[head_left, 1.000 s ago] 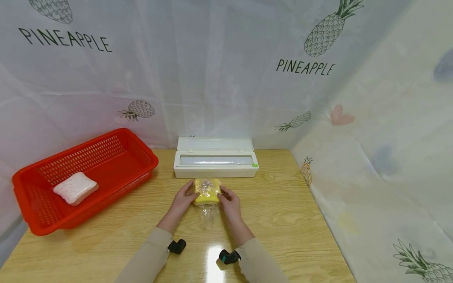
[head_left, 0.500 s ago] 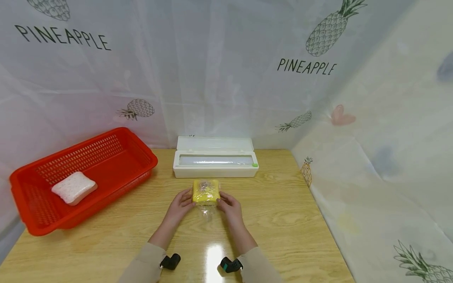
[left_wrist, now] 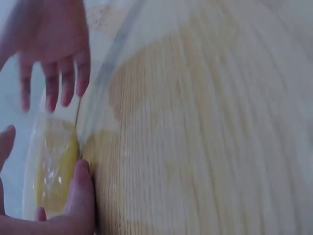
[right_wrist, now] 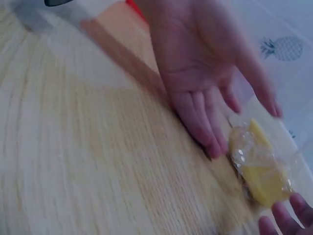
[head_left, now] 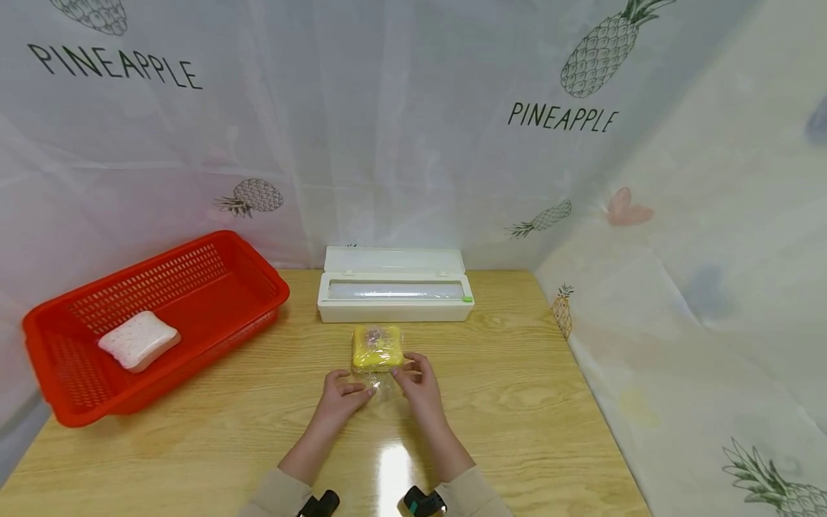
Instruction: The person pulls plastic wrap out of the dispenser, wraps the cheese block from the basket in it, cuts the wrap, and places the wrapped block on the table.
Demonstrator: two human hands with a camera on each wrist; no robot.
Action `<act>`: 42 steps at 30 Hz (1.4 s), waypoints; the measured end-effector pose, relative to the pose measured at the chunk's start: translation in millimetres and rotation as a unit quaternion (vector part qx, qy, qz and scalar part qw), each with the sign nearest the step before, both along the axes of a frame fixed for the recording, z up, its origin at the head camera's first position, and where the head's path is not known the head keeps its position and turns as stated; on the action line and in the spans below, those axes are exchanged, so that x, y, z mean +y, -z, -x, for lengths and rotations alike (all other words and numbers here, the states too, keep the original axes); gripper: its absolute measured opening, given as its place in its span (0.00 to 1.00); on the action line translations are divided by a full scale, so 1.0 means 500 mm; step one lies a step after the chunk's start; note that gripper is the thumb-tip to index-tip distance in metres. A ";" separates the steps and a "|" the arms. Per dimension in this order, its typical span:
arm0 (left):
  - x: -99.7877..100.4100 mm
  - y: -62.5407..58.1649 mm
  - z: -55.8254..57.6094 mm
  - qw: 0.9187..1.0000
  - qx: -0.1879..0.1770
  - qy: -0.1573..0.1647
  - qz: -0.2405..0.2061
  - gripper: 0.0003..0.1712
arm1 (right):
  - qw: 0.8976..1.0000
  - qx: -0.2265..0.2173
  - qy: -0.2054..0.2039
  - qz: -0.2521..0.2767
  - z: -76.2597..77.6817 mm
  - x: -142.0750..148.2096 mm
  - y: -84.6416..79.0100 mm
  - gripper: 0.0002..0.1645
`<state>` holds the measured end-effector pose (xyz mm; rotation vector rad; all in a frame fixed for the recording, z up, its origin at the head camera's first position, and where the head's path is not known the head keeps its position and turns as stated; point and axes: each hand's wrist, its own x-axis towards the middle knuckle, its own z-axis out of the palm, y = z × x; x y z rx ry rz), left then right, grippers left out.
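Note:
A yellow, slice-shaped block (head_left: 377,347) wrapped in clear cling film lies on the table, a loose tail of film (head_left: 377,385) spreading from its near side. My left hand (head_left: 342,398) is beside that tail, fingers extended; whether its fingertips touch the film is unclear. My right hand (head_left: 420,382) is at the block's near right corner, its thumb close to the film. In the left wrist view the right hand (left_wrist: 51,44) has straight, spread fingers beyond the block (left_wrist: 56,169). The left hand (right_wrist: 200,78) appears with extended fingers in the right wrist view.
Behind the block stands a white cling film box (head_left: 395,311), lid raised, with a green slider at its right end. A red basket (head_left: 200,355) at the left holds a white slice-shaped block (head_left: 138,341). Printed curtains (head_left: 400,143) border the wooden table (head_left: 517,402).
Both hands have come away from the sides of the wrapped block. The left hand has drawn back to the film tail, the right to the near corner. The block stays in place.

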<state>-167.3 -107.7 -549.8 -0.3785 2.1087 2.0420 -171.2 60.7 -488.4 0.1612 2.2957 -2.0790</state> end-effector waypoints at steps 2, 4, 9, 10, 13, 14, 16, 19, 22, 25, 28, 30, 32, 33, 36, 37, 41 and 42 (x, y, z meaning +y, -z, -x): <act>0.017 -0.004 -0.004 1.000 0.002 0.007 0.008 0.43 | 1.000 0.013 0.005 -0.018 -0.006 -0.008 -0.008 0.26; 0.033 -0.005 -0.007 1.000 0.012 0.004 0.005 0.41 | 0.999 0.022 0.012 -0.029 -0.011 -0.015 -0.011 0.25; 0.057 -0.005 -0.011 0.998 0.036 -0.032 -0.031 0.34 | 0.998 0.037 0.024 -0.038 -0.017 -0.024 -0.010 0.17; 0.057 -0.004 -0.012 0.998 0.039 -0.039 -0.040 0.32 | 0.998 0.041 0.026 -0.036 -0.018 -0.023 -0.010 0.15; 0.054 -0.003 -0.014 0.996 0.042 -0.046 -0.056 0.30 | 0.998 0.043 0.030 -0.030 -0.021 -0.015 -0.006 0.11; 0.051 -0.002 -0.015 0.997 0.042 -0.044 -0.051 0.29 | 0.998 0.039 0.030 -0.025 -0.022 -0.010 -0.003 0.10; 0.045 0.000 -0.017 0.998 0.039 -0.040 -0.036 0.29 | 0.999 0.028 0.025 -0.014 -0.024 0.001 0.008 0.10; 0.034 0.007 -0.021 0.999 0.039 -0.036 -0.008 0.27 | 1.000 0.003 0.012 0.024 -0.024 0.016 0.040 0.13; 0.026 0.013 -0.027 0.999 0.039 -0.037 0.007 0.25 | 0.998 -0.019 0.001 0.063 -0.024 0.027 0.082 0.14; 0.022 0.013 -0.033 0.998 0.034 -0.043 0.000 0.23 | 0.996 -0.033 -0.001 0.086 -0.030 0.032 0.114 0.13; 0.022 0.011 -0.039 0.998 0.028 -0.052 -0.005 0.21 | 0.993 -0.044 -0.002 0.109 -0.038 0.037 0.130 0.11; 0.024 0.010 -0.042 0.998 0.021 -0.059 -0.013 0.21 | 0.991 -0.048 -0.006 0.121 -0.043 0.040 0.135 0.10; 0.025 0.009 -0.046 0.997 0.016 -0.066 -0.035 0.20 | 0.990 -0.049 -0.013 0.130 -0.047 0.043 0.139 0.10; 0.026 0.009 -0.047 0.996 0.011 -0.069 -0.052 0.21 | 0.990 -0.047 -0.019 0.134 -0.048 0.044 0.141 0.10; 0.029 0.009 -0.051 0.992 0.000 -0.080 -0.095 0.20 | 0.988 -0.043 -0.030 0.144 -0.051 0.048 0.148 0.11; 0.029 0.009 -0.053 0.991 0.000 -0.081 -0.104 0.19 | 0.988 -0.042 -0.034 0.147 -0.051 0.049 0.150 0.11; 0.029 0.004 -0.055 0.991 0.003 -0.078 -0.105 0.14 | 0.986 -0.038 -0.046 0.156 -0.049 0.052 0.159 0.12; 0.029 0.004 -0.056 0.992 0.005 -0.074 -0.104 0.13 | 0.986 -0.038 -0.048 0.157 -0.048 0.053 0.161 0.12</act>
